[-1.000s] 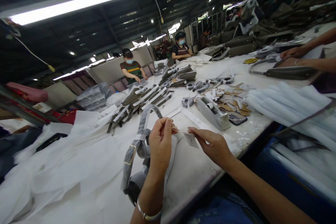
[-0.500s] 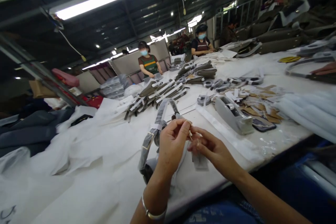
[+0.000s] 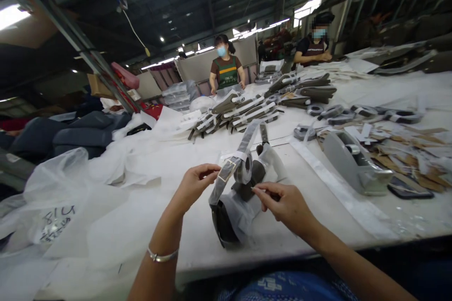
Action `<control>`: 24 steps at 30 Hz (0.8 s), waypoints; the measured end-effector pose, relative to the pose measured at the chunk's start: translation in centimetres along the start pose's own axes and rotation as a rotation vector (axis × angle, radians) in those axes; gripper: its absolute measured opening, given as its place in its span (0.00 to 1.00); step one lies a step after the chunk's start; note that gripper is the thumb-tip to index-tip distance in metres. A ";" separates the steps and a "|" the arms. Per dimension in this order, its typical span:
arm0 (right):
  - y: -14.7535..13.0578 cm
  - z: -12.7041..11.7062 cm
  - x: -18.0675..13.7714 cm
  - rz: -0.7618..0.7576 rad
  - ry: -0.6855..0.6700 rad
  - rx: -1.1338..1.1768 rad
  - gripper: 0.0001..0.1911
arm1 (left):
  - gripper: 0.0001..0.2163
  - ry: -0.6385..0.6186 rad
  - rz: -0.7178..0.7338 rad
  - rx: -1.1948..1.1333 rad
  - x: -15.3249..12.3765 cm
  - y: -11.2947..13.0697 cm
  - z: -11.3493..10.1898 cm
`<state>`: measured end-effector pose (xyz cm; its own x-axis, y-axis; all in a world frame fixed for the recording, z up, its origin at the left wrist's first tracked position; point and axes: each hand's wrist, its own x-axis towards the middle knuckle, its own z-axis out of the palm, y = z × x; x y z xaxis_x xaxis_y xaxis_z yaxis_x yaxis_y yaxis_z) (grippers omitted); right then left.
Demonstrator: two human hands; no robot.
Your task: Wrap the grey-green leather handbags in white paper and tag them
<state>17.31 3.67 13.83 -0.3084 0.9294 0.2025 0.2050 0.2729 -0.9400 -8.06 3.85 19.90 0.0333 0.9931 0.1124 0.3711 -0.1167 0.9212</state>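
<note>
A dark handbag (image 3: 226, 225) stands on the white-covered table in front of me, partly under thin translucent wrapping. Its upright strap (image 3: 243, 150) is wrapped in clear film, with a pale rectangular buckle (image 3: 227, 170) and a white band around it. At the strap's left edge, beside the buckle, my left hand (image 3: 197, 186) has thumb and forefinger closed on it. My right hand (image 3: 287, 207) is pinched just right of the bag. A tiny pale tip shows at its fingertips, too small to name.
A grey tape dispenser (image 3: 353, 164) and a dark phone-like slab (image 3: 409, 188) stand right, by brown and white scraps (image 3: 420, 150). Wrapped strap pieces (image 3: 243, 110) are piled ahead. White sheeting (image 3: 123, 216) spreads left. Two masked co-workers (image 3: 228, 68) are across the table.
My hands, together over a small item with a hanging grey piece, have parted. The left moved to the strap beside the buckle, the right to the bag's right side. The view has shifted left.
</note>
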 end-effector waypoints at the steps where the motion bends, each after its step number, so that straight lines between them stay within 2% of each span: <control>1: -0.1 0.6 0.4 -0.017 -0.004 -0.014 0.15 | 0.11 -0.099 -0.036 -0.006 0.3 -0.7 -0.3; 3: -0.5 1.6 1.1 -0.043 -0.008 -0.022 0.15 | 0.11 -0.235 -0.072 -0.025 0.8 -1.6 -0.3; 6: -1.3 2.8 1.9 -0.074 -0.028 -0.009 0.15 | 0.12 -0.370 -0.100 -0.060 1.4 -2.0 0.3; 10: -1.9 3.7 2.3 -0.083 -0.047 -0.007 0.15 | 0.12 -0.422 -0.092 -0.144 1.6 -2.0 0.7; 13: -1.8 3.3 2.0 -0.061 -0.062 -0.026 0.14 | 0.12 -0.360 -0.091 -0.219 0.8 -2.2 0.0; 15: -1.7 2.6 1.4 -0.021 -0.130 -0.011 0.13 | 0.13 -0.287 -0.107 -0.268 -0.2 -2.5 -0.7; 18: -1.5 1.7 0.2 0.046 -0.278 0.053 0.24 | 0.14 -0.189 -0.143 -0.376 -2.0 -3.0 -1.2; 21: -1.5 1.5 -0.8 0.095 -0.385 0.207 0.33 | 0.15 -0.094 -0.156 -0.529 -3.3 -3.5 -0.9; 24: -1.7 2.0 -1.2 0.144 -0.421 0.392 0.32 | 0.15 0.024 -0.112 -0.653 -3.9 -3.8 -0.1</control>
<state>15.47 1.59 14.63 -0.6614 0.7499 0.0143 -0.0612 -0.0350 -0.9975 -9.75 0.45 15.98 0.0041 1.0000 0.0039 -0.2680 -0.0027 0.9634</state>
